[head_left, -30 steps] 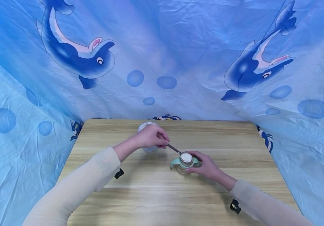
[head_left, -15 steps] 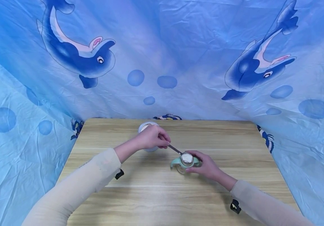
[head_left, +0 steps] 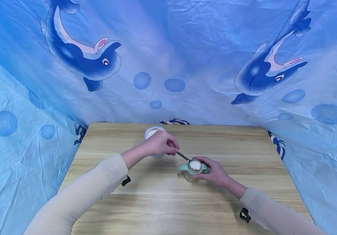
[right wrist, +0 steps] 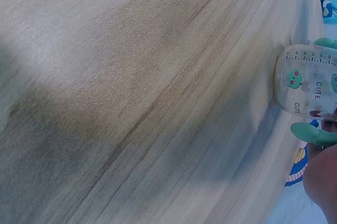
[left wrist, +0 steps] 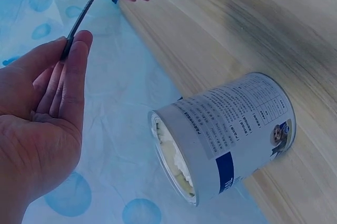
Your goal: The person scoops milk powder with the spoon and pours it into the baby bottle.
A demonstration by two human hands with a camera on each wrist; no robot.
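Note:
My left hand (head_left: 162,143) pinches the dark handle of a spoon (left wrist: 79,25) between thumb and fingers. The spoon slants down to the mouth of a clear baby bottle (right wrist: 305,84), where white powder (head_left: 195,165) shows; whether it lies on the spoon or in the neck I cannot tell. My right hand (head_left: 216,174) grips the bottle by its right side, at one of its green handles (head_left: 182,168). The bottle stands upright on the table. Behind my left hand is an open tin (left wrist: 231,134) holding pale powder, partly hidden by that hand in the head view.
The wooden table (head_left: 156,209) carries the tin towards its back edge and the bottle nearer its middle. Blue dolphin-print cloth (head_left: 168,49) hangs behind it and along both sides.
My left hand and the spoon have shifted very slightly to the right. The white powder at the bottle's mouth looks a little flatter. The right hand and bottle have stayed in place.

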